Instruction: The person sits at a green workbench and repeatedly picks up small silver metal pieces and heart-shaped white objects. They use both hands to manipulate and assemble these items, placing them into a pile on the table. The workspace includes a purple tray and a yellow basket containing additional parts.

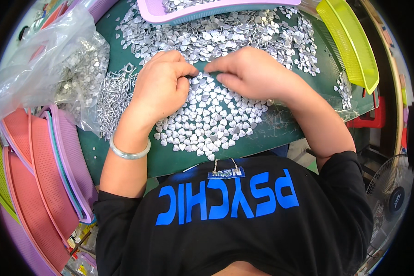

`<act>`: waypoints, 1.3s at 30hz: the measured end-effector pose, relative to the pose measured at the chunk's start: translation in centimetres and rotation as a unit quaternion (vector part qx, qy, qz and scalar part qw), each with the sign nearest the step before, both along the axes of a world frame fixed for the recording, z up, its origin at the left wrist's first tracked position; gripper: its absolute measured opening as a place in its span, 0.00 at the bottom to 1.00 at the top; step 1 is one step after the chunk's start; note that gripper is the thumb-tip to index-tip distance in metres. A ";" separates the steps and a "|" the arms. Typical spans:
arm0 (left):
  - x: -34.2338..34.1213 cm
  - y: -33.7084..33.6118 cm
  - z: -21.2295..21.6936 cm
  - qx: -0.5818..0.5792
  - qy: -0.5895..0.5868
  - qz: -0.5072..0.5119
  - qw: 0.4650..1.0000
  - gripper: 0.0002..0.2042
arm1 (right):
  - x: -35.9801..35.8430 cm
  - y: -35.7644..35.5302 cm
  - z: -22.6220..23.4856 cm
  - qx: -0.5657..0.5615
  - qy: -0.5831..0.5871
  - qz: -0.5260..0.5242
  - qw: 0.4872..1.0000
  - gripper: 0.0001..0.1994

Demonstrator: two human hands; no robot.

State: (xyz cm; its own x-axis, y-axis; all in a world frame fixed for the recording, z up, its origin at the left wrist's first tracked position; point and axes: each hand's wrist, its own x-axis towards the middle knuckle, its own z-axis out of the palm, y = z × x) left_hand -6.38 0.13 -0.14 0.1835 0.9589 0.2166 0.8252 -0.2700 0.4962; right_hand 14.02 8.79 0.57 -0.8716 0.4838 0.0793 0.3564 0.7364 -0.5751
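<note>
Many small silver heart-shaped metal pieces (207,117) lie spread in a single layer on the green table (280,126) close to my body. Beyond them is a thicker heap of the same hearts (211,39). My left hand (163,85), with a pale bangle at its wrist, reaches in between the two groups; its index finger points right onto the hearts and its thumb stands apart. Facing it, my right hand (253,73), slightly blurred, has its index finger stretched out to the left, its thumb apart below. The two index fingertips nearly meet. I see nothing held in either hand.
A pile of silver metal pins (115,99) and a clear plastic bag of hearts (80,69) sit left. A purple-rimmed basket (184,17) stands at the far edge, a yellow-green basket (354,43) far right. Stacked baskets (46,170) flank the table's left; a fan (391,202) stands right.
</note>
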 end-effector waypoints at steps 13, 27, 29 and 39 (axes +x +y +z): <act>0.0 0.3 0.4 0.024 -0.005 0.009 1.000 0.12 | 0.2 1.0 -0.1 0.085 -0.006 0.003 0.996 0.13; 0.6 0.2 0.1 0.047 0.035 -0.012 0.998 0.13 | -0.9 0.6 -0.6 0.057 -0.030 -0.036 0.997 0.07; 0.6 0.2 0.0 0.051 0.039 -0.010 0.998 0.13 | -0.8 0.9 -0.3 0.049 -0.032 -0.020 0.998 0.07; 1.0 0.3 -0.1 0.070 0.048 -0.008 0.996 0.14 | -0.5 0.8 -0.2 0.048 -0.021 -0.026 0.998 0.07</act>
State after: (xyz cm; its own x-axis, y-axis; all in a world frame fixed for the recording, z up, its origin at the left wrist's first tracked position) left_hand -5.42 0.47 -0.26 0.2249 0.9173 0.3287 0.8621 -0.3445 0.3716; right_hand 13.55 9.60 0.36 -0.8495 0.5197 0.0911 0.4175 0.7678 -0.4860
